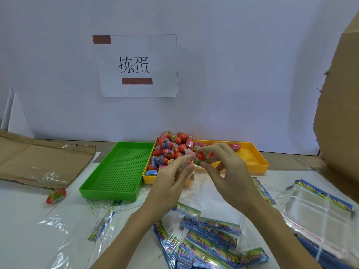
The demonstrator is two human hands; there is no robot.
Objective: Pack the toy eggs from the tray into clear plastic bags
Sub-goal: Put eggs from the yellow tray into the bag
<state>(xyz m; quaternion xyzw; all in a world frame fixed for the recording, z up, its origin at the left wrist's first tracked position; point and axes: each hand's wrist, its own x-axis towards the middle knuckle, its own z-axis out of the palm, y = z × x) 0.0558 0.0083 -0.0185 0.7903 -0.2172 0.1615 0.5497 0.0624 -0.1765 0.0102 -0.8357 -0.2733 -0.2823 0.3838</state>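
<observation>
A yellow tray [258, 162] at the back holds a heap of red toy eggs [169, 150] with coloured wrappers. In front of it my right hand [227, 171] pinches one red toy egg [200, 156] between thumb and fingers. My left hand [171, 181] grips a clear plastic bag [191, 171] right beside that egg, its mouth at the egg. Whether the egg is inside the bag is hard to tell. One more egg [56, 196] lies alone on the table at the left.
An empty green tray [116, 171] stands left of the yellow one. Clear bags with blue printed headers [209, 235] lie scattered near me, and a stack of them [322, 216] sits at the right. Flat cardboard [42, 158] lies at the left, a cardboard box [338, 113] at the right.
</observation>
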